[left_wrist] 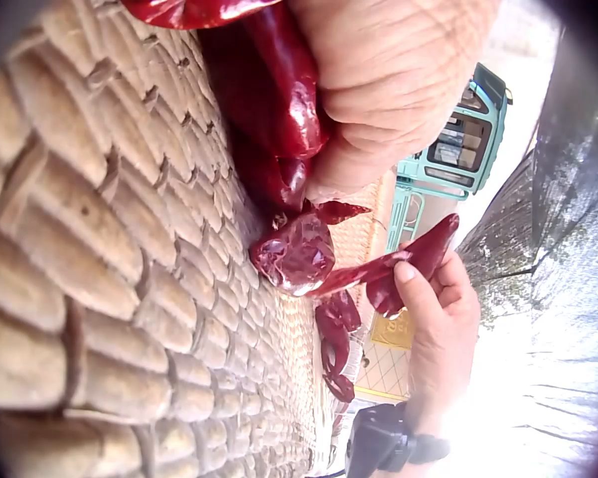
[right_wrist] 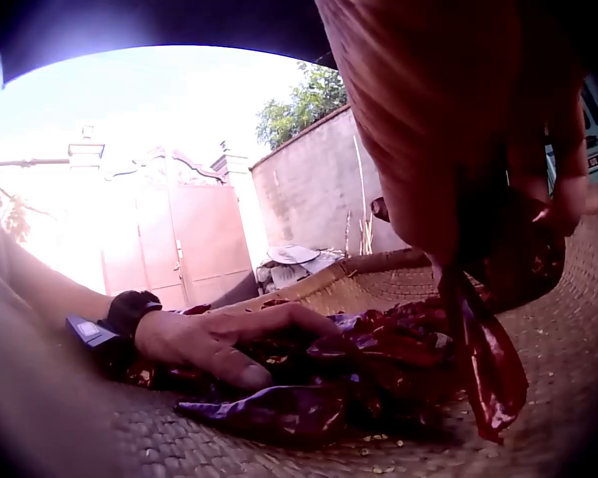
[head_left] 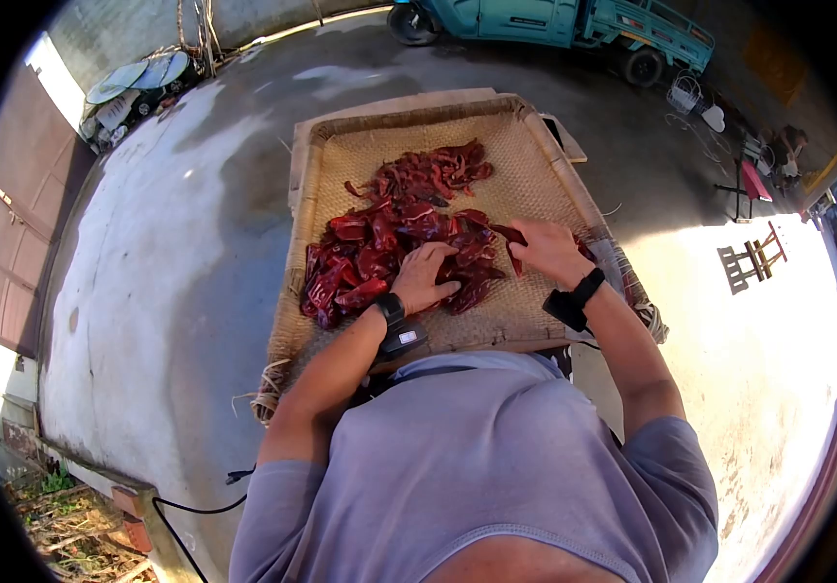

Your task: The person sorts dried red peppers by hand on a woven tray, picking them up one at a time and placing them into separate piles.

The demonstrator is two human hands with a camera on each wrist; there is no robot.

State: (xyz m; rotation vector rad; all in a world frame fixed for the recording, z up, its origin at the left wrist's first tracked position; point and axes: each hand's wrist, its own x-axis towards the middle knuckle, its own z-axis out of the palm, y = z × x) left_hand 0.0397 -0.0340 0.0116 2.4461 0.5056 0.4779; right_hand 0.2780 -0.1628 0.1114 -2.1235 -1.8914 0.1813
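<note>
A heap of glossy dried red peppers [head_left: 370,253] lies in a shallow woven bamboo tray [head_left: 525,160], with a smaller bunch of darker, shrivelled peppers [head_left: 428,173] behind it. My left hand [head_left: 423,277] rests on the near side of the heap, fingers extended over the peppers. To its right, my right hand [head_left: 549,251] pinches one dried red pepper [left_wrist: 437,247] between thumb and fingers, raised above the weave in the left wrist view. In the right wrist view, a pepper [right_wrist: 488,368] dangles below that hand. A few peppers [left_wrist: 335,344] lie near the tray's right side.
The tray's raised rim [head_left: 302,194] surrounds the peppers, its near edge close to the person's waist. Farther off on the concrete yard stand a teal three-wheeled truck [head_left: 535,21] and a small wooden stool [head_left: 756,260]. A black cable [head_left: 195,507] runs at the lower left.
</note>
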